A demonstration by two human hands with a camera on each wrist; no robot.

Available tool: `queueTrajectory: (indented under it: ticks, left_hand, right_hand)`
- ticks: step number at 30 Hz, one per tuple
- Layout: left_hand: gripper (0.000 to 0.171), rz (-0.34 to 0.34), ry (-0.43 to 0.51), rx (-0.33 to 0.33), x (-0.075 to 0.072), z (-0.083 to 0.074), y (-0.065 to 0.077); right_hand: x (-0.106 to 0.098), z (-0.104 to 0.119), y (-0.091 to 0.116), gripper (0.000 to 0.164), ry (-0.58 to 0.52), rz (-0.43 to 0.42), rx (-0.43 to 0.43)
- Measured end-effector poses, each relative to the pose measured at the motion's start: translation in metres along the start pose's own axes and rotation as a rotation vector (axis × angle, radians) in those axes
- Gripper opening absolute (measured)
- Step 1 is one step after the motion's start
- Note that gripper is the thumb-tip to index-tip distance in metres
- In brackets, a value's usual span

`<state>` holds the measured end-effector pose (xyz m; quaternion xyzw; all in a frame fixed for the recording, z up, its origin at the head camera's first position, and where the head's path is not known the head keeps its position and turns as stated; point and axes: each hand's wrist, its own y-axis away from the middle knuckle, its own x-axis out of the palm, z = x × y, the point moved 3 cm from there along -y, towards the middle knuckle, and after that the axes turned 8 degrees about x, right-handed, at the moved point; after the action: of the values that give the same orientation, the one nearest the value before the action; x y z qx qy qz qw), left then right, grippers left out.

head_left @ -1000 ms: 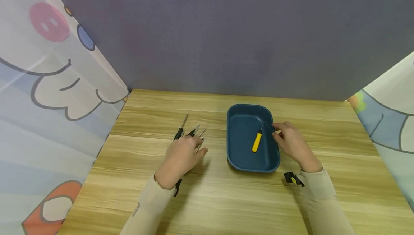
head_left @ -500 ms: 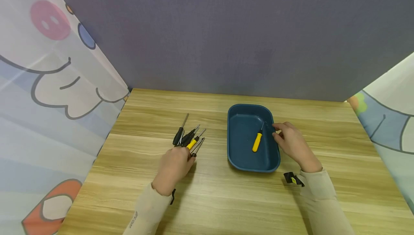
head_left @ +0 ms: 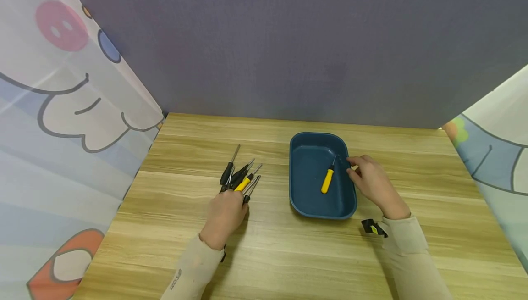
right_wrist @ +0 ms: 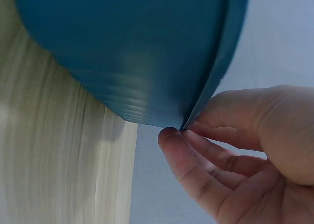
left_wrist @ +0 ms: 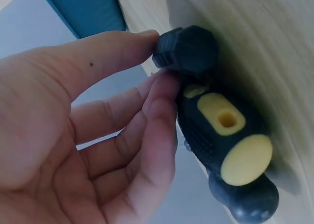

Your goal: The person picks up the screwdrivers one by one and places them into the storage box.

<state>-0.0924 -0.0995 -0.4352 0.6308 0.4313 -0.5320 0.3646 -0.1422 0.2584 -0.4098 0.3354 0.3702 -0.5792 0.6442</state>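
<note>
My left hand (head_left: 224,215) is at a bunch of screwdrivers left of the tray. In the left wrist view its thumb and fingertips pinch a faceted black screwdriver handle (left_wrist: 189,50). Close beside that sits a fatter black-and-yellow handle (left_wrist: 245,158), with a rounded black one (left_wrist: 250,202) past it. A yellow screwdriver (head_left: 243,184) and a black one (head_left: 226,173) show beyond the knuckles, shafts pointing away. My right hand (head_left: 369,183) grips the right rim of a blue tray (head_left: 294,176) between thumb and fingers. Inside the tray lies a small yellow-handled screwdriver (head_left: 327,183).
The wooden table (head_left: 268,254) ends at a grey panel (head_left: 264,52) at the back. Cartoon-printed cloth (head_left: 62,162) hangs along the left side, and similar cloth is at the right.
My left hand has drawn back toward me from over the screwdrivers, uncovering their shafts and handles, and its fingers have closed on a black handle. The right hand stays at the tray rim.
</note>
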Motion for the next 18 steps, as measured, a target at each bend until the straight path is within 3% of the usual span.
queueTrajectory:
  ticks: [18]
  left_hand:
    - [0.039,-0.037,-0.034,-0.004,0.0048,-0.0068,-0.0021]
  right_hand:
    - [0.0002,-0.0012,0.0003,0.035,-0.015,-0.007,-0.008]
